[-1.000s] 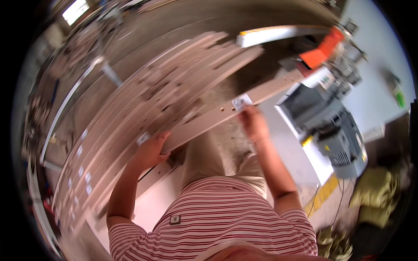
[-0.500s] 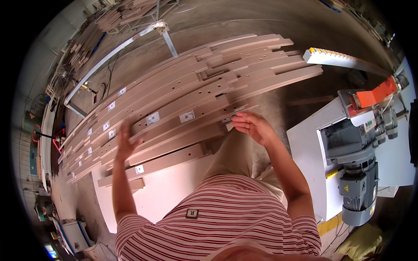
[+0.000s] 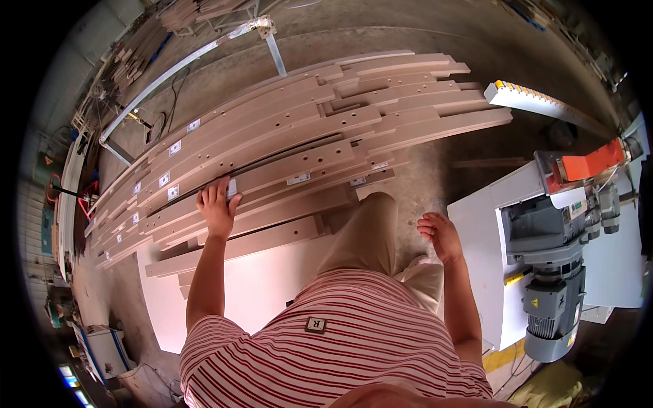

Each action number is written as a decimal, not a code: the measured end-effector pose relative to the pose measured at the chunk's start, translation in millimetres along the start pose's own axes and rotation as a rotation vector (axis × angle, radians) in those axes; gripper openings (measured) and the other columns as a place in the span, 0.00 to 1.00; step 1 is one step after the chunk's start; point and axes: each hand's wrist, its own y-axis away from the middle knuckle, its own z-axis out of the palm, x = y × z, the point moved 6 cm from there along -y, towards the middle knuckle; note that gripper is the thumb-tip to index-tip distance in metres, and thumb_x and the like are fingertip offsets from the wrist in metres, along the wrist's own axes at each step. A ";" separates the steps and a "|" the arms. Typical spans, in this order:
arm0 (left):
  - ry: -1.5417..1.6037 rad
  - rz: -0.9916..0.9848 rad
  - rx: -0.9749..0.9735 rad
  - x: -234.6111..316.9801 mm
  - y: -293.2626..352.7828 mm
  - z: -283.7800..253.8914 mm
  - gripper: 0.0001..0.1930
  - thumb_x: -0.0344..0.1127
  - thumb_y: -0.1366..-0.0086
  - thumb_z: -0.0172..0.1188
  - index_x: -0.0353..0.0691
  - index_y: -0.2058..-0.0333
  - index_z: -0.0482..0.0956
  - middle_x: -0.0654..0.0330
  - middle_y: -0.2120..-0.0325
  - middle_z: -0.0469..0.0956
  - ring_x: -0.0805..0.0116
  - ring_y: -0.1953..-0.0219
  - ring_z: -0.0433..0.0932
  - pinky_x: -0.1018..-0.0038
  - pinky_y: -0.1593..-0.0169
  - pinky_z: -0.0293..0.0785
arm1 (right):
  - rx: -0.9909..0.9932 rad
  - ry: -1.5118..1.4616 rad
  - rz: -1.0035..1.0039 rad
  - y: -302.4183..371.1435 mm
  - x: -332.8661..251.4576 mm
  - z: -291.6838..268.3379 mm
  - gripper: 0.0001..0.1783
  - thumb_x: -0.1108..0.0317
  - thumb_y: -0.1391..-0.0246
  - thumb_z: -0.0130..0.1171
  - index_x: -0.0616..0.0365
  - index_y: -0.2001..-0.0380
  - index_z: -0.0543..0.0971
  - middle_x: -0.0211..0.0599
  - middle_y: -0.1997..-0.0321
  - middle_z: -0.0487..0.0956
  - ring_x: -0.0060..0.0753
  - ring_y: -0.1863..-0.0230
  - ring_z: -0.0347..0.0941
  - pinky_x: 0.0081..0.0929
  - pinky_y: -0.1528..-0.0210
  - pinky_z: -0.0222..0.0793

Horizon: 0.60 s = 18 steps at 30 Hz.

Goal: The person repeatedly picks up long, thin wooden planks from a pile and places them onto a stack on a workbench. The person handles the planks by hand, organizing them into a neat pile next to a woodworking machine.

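My left hand (image 3: 216,209) is closed over a brown wooden board (image 3: 306,162), fingers at its far edge and thumb at its near side. A white label (image 3: 232,187) on that board shows beside the fingers. Lengthwise runs a dark gap between this board and the one behind it. My right hand (image 3: 441,234) hangs in the air to the right of my knee, its fingers loosely curled with nothing visible in them. Around the left hand lie more long boards, stacked in staggered rows, several with labels and drilled holes.
Below the stack is a pale panel (image 3: 265,279). To my right stands a white machine (image 3: 473,211) with a grey motor (image 3: 556,299) and an orange guard (image 3: 593,162). A white beam with yellow teeth (image 3: 537,102) juts past the boards' right ends. Behind them rises a metal frame (image 3: 187,64).
My left hand has moved right and closed on the labelled board, where a dark gap now shows behind it. My right hand has gone down and right, away from the boards.
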 end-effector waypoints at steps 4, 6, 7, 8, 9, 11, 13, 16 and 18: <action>-0.103 0.000 -0.002 -23.0 25.9 -4.9 0.30 0.60 0.37 0.51 0.50 0.42 0.66 0.61 0.47 0.68 0.58 0.43 0.63 0.49 0.37 0.47 | 0.005 0.031 0.049 -3.6 23.5 -10.2 0.12 0.64 0.40 0.52 0.59 0.58 0.74 0.33 0.65 0.80 0.25 0.66 0.77 0.21 0.60 0.72; -0.134 -0.016 -0.042 -23.7 35.7 -5.0 0.32 0.62 0.36 0.47 0.49 0.40 0.63 0.61 0.43 0.65 0.58 0.39 0.60 0.46 0.36 0.44 | -0.004 0.031 0.057 -5.2 28.8 -11.3 0.12 0.63 0.40 0.51 0.59 0.58 0.74 0.33 0.65 0.80 0.24 0.66 0.77 0.21 0.60 0.71; -0.131 -0.006 -0.037 -18.9 37.0 -7.5 0.32 0.62 0.35 0.46 0.49 0.40 0.63 0.60 0.42 0.64 0.57 0.38 0.59 0.46 0.36 0.44 | -0.006 0.030 0.061 -5.2 30.9 -11.3 0.12 0.63 0.40 0.51 0.59 0.58 0.74 0.33 0.65 0.80 0.24 0.65 0.76 0.21 0.60 0.71; -0.128 0.005 -0.031 -15.8 38.3 -9.6 0.32 0.62 0.35 0.46 0.49 0.39 0.63 0.60 0.41 0.63 0.57 0.37 0.59 0.46 0.36 0.44 | -0.005 0.023 0.056 -5.5 32.7 -11.6 0.12 0.63 0.40 0.52 0.59 0.58 0.74 0.34 0.65 0.80 0.24 0.65 0.77 0.21 0.60 0.71; -0.134 0.022 -0.035 -14.3 41.0 -9.5 0.32 0.61 0.34 0.45 0.48 0.38 0.61 0.60 0.39 0.61 0.56 0.36 0.57 0.45 0.36 0.43 | -0.005 0.016 0.050 -5.2 34.1 -12.2 0.12 0.63 0.40 0.52 0.59 0.58 0.74 0.34 0.64 0.80 0.24 0.65 0.77 0.21 0.60 0.71; -0.101 0.066 -0.031 -10.6 43.8 -11.2 0.33 0.61 0.34 0.45 0.48 0.38 0.60 0.60 0.39 0.61 0.57 0.36 0.58 0.45 0.35 0.43 | 0.001 0.007 0.039 -3.2 36.1 -14.8 0.13 0.63 0.40 0.52 0.59 0.58 0.74 0.34 0.65 0.80 0.24 0.66 0.77 0.21 0.60 0.71; -0.108 0.090 -0.048 -11.0 45.3 -9.7 0.35 0.62 0.35 0.45 0.49 0.36 0.57 0.59 0.37 0.60 0.56 0.36 0.57 0.45 0.35 0.44 | 0.008 0.006 0.031 -0.1 39.3 -17.6 0.13 0.62 0.41 0.52 0.59 0.58 0.74 0.34 0.65 0.80 0.24 0.66 0.77 0.21 0.61 0.72; -0.148 0.009 -0.080 -13.5 40.1 -5.5 0.36 0.63 0.35 0.45 0.50 0.34 0.55 0.57 0.36 0.58 0.54 0.34 0.55 0.44 0.35 0.45 | 0.050 -0.001 0.041 3.8 44.8 -25.1 0.13 0.62 0.41 0.53 0.59 0.58 0.74 0.34 0.65 0.80 0.24 0.66 0.77 0.21 0.62 0.72; -0.169 -0.019 -0.102 -16.9 35.7 0.5 0.37 0.63 0.35 0.45 0.50 0.34 0.54 0.57 0.35 0.57 0.53 0.33 0.54 0.43 0.35 0.44 | 0.058 -0.005 0.051 4.6 48.5 -29.4 0.13 0.62 0.41 0.53 0.59 0.58 0.74 0.34 0.66 0.80 0.24 0.67 0.77 0.21 0.62 0.72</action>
